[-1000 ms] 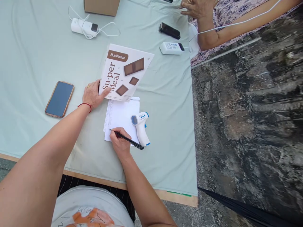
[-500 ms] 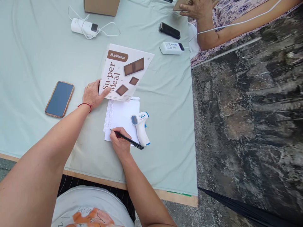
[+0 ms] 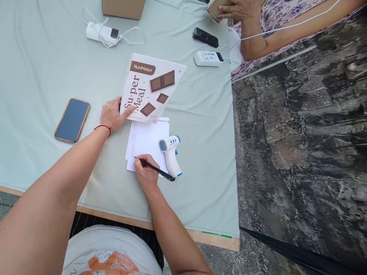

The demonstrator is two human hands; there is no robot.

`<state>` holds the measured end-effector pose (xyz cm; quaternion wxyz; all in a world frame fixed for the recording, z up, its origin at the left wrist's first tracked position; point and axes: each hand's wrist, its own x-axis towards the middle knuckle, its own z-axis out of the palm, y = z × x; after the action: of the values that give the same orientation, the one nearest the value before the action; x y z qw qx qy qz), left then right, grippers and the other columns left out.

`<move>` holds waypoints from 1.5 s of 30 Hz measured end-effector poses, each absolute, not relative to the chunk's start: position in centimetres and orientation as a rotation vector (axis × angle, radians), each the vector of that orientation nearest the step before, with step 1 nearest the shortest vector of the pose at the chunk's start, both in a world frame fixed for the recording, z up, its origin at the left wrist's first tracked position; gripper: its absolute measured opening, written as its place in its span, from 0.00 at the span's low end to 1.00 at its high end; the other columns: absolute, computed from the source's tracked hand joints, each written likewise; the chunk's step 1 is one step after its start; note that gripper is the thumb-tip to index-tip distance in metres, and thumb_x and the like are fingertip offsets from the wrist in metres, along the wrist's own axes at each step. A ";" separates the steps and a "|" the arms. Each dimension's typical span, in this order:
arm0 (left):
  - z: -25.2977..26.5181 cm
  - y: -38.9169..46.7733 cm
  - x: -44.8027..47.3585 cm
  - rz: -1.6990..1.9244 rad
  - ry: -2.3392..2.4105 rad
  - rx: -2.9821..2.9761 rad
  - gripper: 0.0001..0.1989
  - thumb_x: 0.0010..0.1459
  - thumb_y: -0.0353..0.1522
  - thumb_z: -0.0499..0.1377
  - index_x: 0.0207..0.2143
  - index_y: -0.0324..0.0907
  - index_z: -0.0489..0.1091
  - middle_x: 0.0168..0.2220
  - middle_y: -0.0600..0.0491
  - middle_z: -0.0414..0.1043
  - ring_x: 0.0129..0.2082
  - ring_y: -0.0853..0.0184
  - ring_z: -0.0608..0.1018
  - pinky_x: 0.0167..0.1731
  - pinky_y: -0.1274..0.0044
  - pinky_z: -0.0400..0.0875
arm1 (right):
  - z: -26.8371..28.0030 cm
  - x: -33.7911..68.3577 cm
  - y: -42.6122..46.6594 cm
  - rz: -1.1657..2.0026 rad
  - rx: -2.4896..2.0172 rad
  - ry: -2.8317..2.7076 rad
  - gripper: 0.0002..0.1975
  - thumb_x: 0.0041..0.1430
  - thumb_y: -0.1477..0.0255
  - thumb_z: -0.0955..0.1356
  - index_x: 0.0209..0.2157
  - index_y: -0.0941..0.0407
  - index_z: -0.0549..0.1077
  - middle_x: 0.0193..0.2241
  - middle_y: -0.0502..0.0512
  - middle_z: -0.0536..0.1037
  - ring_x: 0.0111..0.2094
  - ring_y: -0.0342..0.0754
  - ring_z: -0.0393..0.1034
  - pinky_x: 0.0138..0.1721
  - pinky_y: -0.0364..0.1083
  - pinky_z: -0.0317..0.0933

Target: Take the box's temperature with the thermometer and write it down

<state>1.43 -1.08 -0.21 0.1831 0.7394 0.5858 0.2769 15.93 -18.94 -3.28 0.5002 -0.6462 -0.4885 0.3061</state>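
My left hand [image 3: 114, 114] grips the near left corner of a white box [image 3: 168, 63] printed "NutriMotion Su-per Meal" with brown bars. Its thumb lies on the printed face, while the other fingers are partly hidden behind the edge. Below the box, my right hand [image 3: 146, 173] is closed round a black pen [image 3: 157, 169], whose tip meets the white paper [image 3: 147, 141] near a column of small handwriting along the left side. The box covers the top of the paper. A white and blue infrared thermometer [image 3: 172, 156] lies at the paper's right edge, just beside my right hand.
A smartphone [image 3: 72, 120] lies left of my left hand. Farther back are a white device with a cable [image 3: 101, 33], a cardboard box [image 3: 123, 8], a black device [image 3: 205, 37] and a white power bank [image 3: 208, 58]. Another person's hand [image 3: 239, 10] holds a brown cardboard piece [image 3: 215, 9] at top right.
The pen tip has shifted very slightly to the right on the paper. At the top right, the other person's hand and the cardboard piece have moved a little. My left hand is unmoved.
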 end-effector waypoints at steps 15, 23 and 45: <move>-0.5 -0.9 1.3 0.780 1.651 2.100 0.30 0.64 0.55 0.46 0.52 0.42 0.66 0.46 0.44 0.71 0.50 0.54 0.69 0.51 0.62 0.60 | -3.2 16.9 -18.9 0.510 -1.426 -1.343 0.05 0.58 0.73 0.64 0.32 0.56 0.72 0.25 0.49 0.72 0.25 0.43 0.65 0.28 0.43 0.61; -0.4 -0.8 1.1 0.767 1.675 2.116 0.29 0.64 0.54 0.46 0.51 0.41 0.65 0.46 0.44 0.71 0.50 0.53 0.70 0.51 0.62 0.61 | -4.4 19.6 -17.9 0.163 -1.405 -1.766 0.21 0.66 0.81 0.56 0.53 0.55 0.71 0.40 0.59 0.72 0.43 0.49 0.69 0.42 0.50 0.66; 0.3 -0.8 0.4 0.693 1.729 2.096 0.25 0.64 0.51 0.49 0.49 0.40 0.66 0.45 0.43 0.72 0.49 0.52 0.71 0.51 0.63 0.62 | -0.1 23.1 -15.1 0.738 -1.696 -1.178 0.28 0.50 0.48 0.68 0.41 0.57 0.74 0.33 0.57 0.73 0.32 0.49 0.65 0.32 0.46 0.59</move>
<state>0.43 -0.82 0.32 0.1678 0.7369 0.6079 0.2436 23.09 -15.09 -0.07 0.4567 -0.6881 -0.4777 0.2994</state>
